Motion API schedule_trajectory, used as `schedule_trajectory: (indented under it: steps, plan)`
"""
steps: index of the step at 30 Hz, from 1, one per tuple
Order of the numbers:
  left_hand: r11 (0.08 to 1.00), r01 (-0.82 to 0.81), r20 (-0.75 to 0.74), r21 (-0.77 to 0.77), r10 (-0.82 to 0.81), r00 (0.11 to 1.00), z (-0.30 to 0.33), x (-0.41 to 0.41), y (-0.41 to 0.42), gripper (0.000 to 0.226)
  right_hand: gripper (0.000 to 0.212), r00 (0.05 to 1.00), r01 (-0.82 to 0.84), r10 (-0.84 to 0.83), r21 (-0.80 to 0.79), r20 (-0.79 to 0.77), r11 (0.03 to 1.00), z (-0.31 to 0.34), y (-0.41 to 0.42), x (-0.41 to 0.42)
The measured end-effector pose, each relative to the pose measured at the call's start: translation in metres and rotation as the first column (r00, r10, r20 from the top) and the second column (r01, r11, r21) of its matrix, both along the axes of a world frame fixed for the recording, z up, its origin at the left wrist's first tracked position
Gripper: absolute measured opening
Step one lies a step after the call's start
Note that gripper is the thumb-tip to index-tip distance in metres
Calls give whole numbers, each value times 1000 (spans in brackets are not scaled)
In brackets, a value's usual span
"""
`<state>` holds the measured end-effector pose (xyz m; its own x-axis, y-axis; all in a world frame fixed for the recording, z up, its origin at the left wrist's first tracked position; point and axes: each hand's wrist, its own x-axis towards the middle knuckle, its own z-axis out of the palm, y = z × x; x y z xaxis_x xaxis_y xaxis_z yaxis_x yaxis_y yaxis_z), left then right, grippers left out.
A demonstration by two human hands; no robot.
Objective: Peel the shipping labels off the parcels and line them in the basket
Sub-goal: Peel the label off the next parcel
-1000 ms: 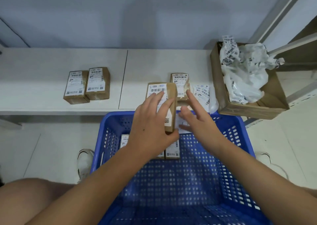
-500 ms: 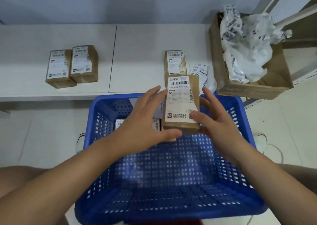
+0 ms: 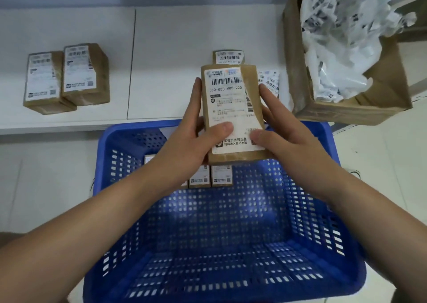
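Note:
I hold a small brown parcel [image 3: 232,99] above the far rim of the blue basket [image 3: 328,210], its white shipping label [image 3: 227,104] facing me. My left hand [image 3: 191,138] grips its left side, thumb pressed on the label's lower part. My right hand [image 3: 286,134] grips the right side, thumb on the label's lower right corner. Several small parcels [image 3: 221,178] stand in a row at the basket's far end, partly hidden by my hands. One more labelled parcel [image 3: 228,57] lies on the white shelf behind the held one.
Two labelled parcels [image 3: 67,76] sit side by side at the left of the white shelf [image 3: 166,48]. Loose labels [image 3: 269,81] lie on the shelf at right. A cardboard box [image 3: 346,108] with crumpled white label paper [image 3: 342,39] stands at far right.
The parcel came off the shelf and towards me over the basket, turned label-up. My right hand closed on its right side, and both thumbs now press on the label.

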<state>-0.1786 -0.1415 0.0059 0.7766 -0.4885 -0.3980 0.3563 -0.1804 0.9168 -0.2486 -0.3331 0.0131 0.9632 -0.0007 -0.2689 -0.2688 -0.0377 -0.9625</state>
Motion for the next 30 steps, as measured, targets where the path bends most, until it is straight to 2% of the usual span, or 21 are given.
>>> schedule_trajectory:
  steps: [2, 4, 6, 9, 15, 20, 25, 30]
  plan:
    - [999, -49, 20, 2, 49, 999, -1, 1, -2, 89, 66, 1000, -10, 11, -99, 14, 995, -2, 2, 3]
    - [996, -86, 35, 8, 85, 996, -1, 2, -5, 88, 58, 993, 32, -1, -262, 120, 964, -5, 5, 5]
    - [994, -104, 48, 9, 104, 993, -1, 2, -8, 86, 51, 966, 99, 29, -473, 255, 875, -11, 5, 6]
    - [994, -105, 87, 11, 103, 991, 0, -1, -13, 85, 45, 937, 107, 127, -612, 326, 784, -15, 3, 8]
    - [993, -116, 78, 5, 116, 990, -1, -2, -10, 82, 52, 946, 70, 148, -624, 290, 778, -16, 3, 8]
    - [999, -47, 188, 16, 43, 981, -1, -5, -7, 86, 56, 941, 86, 153, -649, 303, 756, -17, 7, 6]
    - [999, -7, 320, 42, -7, 947, -4, -4, -5, 87, 34, 877, 172, 206, -686, 433, 707, -16, 7, 7]
    - [997, 2, 347, 74, -28, 937, -8, -4, -4, 87, 13, 794, 245, 282, -707, 539, 664, -18, 10, 8]
